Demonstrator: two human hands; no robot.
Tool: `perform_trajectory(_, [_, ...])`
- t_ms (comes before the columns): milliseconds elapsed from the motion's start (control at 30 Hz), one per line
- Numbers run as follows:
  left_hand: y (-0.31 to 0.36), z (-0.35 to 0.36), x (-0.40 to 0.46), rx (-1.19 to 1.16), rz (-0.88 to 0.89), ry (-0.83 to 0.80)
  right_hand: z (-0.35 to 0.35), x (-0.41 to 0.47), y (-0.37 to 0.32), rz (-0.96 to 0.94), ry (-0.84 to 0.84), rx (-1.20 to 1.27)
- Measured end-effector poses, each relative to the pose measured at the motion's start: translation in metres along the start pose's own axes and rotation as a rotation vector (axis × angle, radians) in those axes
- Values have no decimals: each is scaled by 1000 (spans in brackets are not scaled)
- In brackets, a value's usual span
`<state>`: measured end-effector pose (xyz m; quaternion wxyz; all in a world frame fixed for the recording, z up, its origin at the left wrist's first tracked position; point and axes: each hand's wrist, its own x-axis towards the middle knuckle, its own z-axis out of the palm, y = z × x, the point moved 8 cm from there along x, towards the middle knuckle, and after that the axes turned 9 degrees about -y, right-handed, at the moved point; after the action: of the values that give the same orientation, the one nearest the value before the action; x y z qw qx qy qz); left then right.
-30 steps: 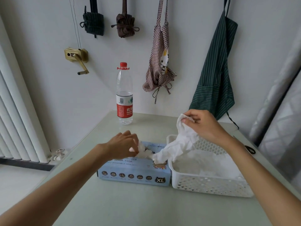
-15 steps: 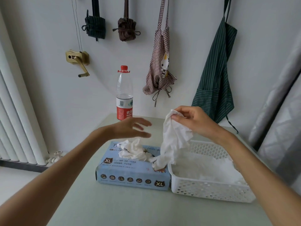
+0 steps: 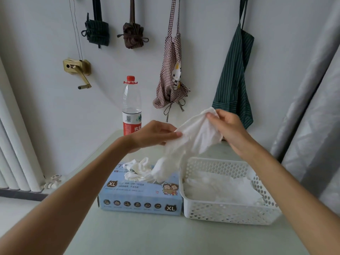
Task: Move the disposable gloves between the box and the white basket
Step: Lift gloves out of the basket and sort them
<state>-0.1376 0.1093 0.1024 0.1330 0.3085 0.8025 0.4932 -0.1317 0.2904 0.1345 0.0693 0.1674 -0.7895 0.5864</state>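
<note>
glove [image 3: 195,137] held up btwn both hands, l hand [image 3: 152,134] & r hand [image 3: 228,128] pinching it.

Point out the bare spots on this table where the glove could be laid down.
Bare tabletop runs along the near edge, in front of the box and basket. A smaller patch lies left of the box, below the bottle. Crowded: box and basket sit side by side, and both hands hold the glove above them.

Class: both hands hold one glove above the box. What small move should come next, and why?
Probably lift the glove until its tail clears the box slot, since it still trails there, with the left hand and right hand pinching it.
</note>
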Motion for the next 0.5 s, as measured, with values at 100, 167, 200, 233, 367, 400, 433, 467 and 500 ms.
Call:
perform_trajectory(100, [1,-9,3,-32,39,108,-17,-5,-9,-126,134,-174])
perform_trajectory(167, [5,-15,5,-9,68,219,-22,-10,-12,-200,154,-330])
perform_trajectory(200, [8,-18,5,0,83,272,-22,-13,-13,-224,155,-403])
perform_trajectory(233, [10,-20,6,7,96,310,-23,-16,-14,-243,163,-442])
perform_trajectory(367, [19,-10,13,0,123,301,-39,-32,-27,-289,261,-226])
perform_trajectory(400, [20,-6,14,-12,116,304,-42,-34,-29,-275,261,-149])
perform_trajectory(433, [22,-2,16,-15,105,322,-42,-33,-29,-248,237,-92])
perform_trajectory(467, [22,1,17,-12,92,352,-41,-31,-28,-218,200,-51])
perform_trajectory(500, [21,3,20,-20,78,387,-39,-29,-28,-197,168,-30])
